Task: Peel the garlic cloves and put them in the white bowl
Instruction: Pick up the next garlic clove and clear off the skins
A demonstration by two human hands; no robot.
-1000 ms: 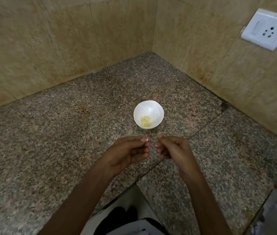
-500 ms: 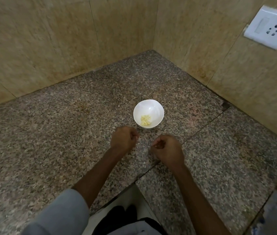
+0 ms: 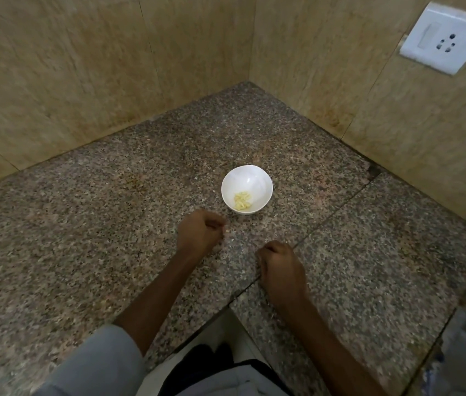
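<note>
Fingers of the left hand [image 3: 200, 232] are curled into a fist, with a pale speck at their tips too small to identify. Fingers of the right hand [image 3: 281, 270] are likewise curled under. Whether either fist encloses anything cannot be told. Left hand sits just near-left of the white bowl [image 3: 254, 178]; right hand lies further on the bowl's near side, apart from it. Peeled garlic cloves [image 3: 242, 200] lie in the bowl's bottom. Bowl stands on the granite counter [image 3: 83, 224]. Wall socket [image 3: 446, 38] is well beyond the bowl, to its right.
</note>
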